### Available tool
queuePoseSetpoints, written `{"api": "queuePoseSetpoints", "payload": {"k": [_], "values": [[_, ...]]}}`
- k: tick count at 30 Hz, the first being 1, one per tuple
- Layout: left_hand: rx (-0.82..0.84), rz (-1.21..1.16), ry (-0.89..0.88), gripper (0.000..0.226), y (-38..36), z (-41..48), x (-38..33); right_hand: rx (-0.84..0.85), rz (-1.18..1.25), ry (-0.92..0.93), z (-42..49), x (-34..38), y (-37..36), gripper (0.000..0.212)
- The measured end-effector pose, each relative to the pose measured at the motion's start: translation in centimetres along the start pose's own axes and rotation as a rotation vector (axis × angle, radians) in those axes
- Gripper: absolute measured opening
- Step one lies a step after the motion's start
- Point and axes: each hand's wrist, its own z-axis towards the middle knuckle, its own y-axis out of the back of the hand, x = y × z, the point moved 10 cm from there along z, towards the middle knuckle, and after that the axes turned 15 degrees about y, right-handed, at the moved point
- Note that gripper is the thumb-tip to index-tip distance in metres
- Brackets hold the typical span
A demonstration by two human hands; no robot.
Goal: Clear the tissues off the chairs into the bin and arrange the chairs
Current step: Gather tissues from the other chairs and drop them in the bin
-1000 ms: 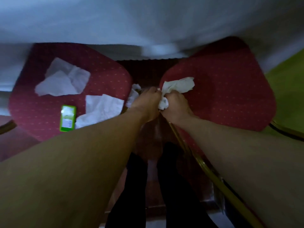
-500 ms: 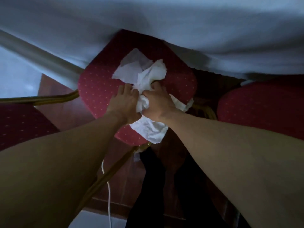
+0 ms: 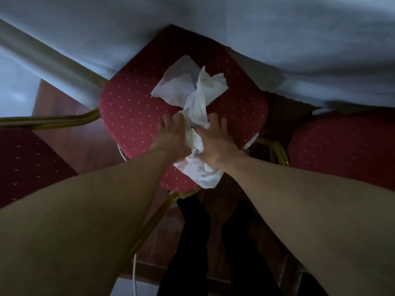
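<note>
Head view showed both bare forearms reaching to 12 o'clock over a red dotted fabric chair seat [image 3: 132,112]. Crumpled white paper tissues [image 3: 192,107] lay bunched on that seat, trailing toward its near corner at 6 o'clock. Left hand [image 3: 171,137] pressed on the tissues from 9 o'clock, its grip partly curled, fingers spread on the paper. Right hand [image 3: 215,142] pressed from 3 o'clock, its grip likewise loosely closed around the wad. A white draped cloth [image 3: 277,39] hung at 12 o'clock. Another red dotted seat [image 3: 346,150] stood at 3 o'clock, a third red seat [image 3: 27,163] at 9 o'clock.
</note>
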Motion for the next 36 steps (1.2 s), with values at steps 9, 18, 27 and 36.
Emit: {"api": "queuePoseSetpoints", "payload": {"k": [9,18,27,36], "values": [[-0.207,-0.002,0.013,0.067,4.5,2.3,-1.3,-0.313,0.298,-0.056,3.6,-1.4,3.1,0.026],[-0.1,0.092,-0.082,0.091,5.9,5.0,-2.3,-0.184,0.028,0.01,7.6,-0.4,5.3,0.036],[-0.018,0.142,-0.079,0.084,4.6,2.2,-2.1,-0.158,0.05,-0.015,5.3,1.7,6.4,0.034],[-0.21,0.108,-0.09,0.061,12.8,-6.1,-3.4,-0.183,0.025,0.052,-0.7,5.6,13.5,0.023]]}}
